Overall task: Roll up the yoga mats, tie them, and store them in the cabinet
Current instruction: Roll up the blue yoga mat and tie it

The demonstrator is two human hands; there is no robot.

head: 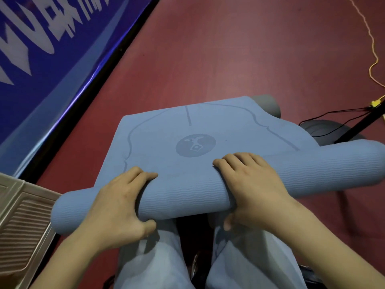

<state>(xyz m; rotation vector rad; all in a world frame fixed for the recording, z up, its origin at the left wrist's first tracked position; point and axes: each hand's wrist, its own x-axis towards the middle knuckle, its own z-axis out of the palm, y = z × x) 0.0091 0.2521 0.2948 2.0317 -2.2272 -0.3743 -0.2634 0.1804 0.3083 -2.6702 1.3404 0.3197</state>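
Left hand [116, 207] and right hand [252, 184] grip the half-rolled blue foam yoga mat [187, 192]. Fingers [233, 161] curl over the roll. Its flat end lies on the red floor [229, 59].

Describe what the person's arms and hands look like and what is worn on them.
Both forearms are bare as far as the frame shows; no sleeves are in view. The left hand and right hand wear no gloves, and no rings, watch or bracelet show on the visible parts. Fingernails look short and unpainted. Below them, light blue trousers cover the legs.
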